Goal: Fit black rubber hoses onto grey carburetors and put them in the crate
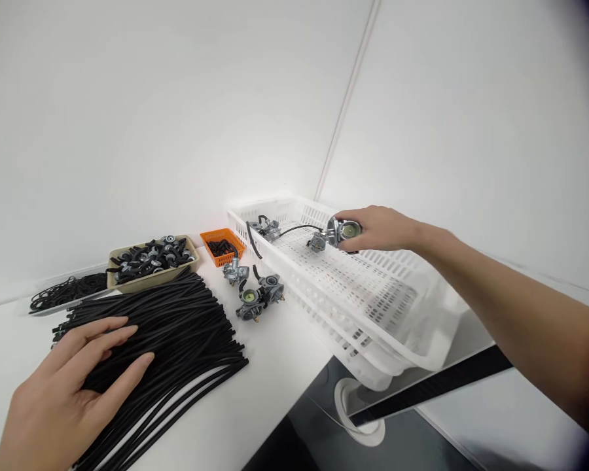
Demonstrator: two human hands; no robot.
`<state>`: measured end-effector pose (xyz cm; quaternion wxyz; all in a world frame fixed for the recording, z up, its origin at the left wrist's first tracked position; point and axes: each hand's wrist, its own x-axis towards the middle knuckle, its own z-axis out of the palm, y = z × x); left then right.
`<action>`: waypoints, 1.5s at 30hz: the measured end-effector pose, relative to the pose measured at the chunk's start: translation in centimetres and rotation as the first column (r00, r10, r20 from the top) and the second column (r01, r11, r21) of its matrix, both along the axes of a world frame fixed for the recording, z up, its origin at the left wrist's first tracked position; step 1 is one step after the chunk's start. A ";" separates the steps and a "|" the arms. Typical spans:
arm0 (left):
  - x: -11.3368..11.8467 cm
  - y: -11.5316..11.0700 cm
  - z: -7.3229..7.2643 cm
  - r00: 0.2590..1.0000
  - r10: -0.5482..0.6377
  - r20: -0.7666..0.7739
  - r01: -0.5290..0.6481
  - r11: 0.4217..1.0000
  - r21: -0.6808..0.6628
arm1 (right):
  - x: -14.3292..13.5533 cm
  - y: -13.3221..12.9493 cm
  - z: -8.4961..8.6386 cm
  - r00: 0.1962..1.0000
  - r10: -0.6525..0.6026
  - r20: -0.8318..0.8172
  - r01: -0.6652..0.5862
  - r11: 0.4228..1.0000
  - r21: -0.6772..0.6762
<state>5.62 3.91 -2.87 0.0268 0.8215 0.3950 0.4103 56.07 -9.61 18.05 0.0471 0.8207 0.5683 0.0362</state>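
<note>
My right hand (380, 227) is closed around a metal carburetor (342, 230) above the white plastic basket (319, 278). A thin black hose runs left from near it, and a smaller metal part (317, 242) sits just below on its left. Inside the basket's far left corner lies another carburetor (269, 227) with a black hose. My left hand (78, 379), fingers apart and holding nothing, hovers over or rests on a wide layer of black rubber hoses (177, 333); contact is hard to judge. Between hoses and basket stand several carburetors (260, 296) on the white table (275, 366).
Behind the hoses, a beige tray (152, 282) is heaped with black-and-silver parts. An orange basket (220, 259) beside it contains small black pieces. Thin black cords (71, 289) lie in a shallow clear tray at far left. White walls (152, 118) enclose the back and right.
</note>
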 end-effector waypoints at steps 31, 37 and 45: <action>1.4 -2.1 3.1 0.994 -0.071 0.081 0.076 0.996 -0.052 | -17.6 2.9 -12.7 0.942 0.307 0.137 -0.205 0.848 -0.488; 1.3 -2.1 3.1 0.996 -0.062 0.066 0.066 0.996 -0.059 | -17.8 3.7 -13.1 0.931 0.331 0.154 -0.215 0.838 -0.502; 1.4 -2.0 2.9 0.997 -0.061 0.037 0.063 0.996 -0.068 | -17.5 3.5 -13.2 0.937 0.325 0.130 -0.233 0.857 -0.460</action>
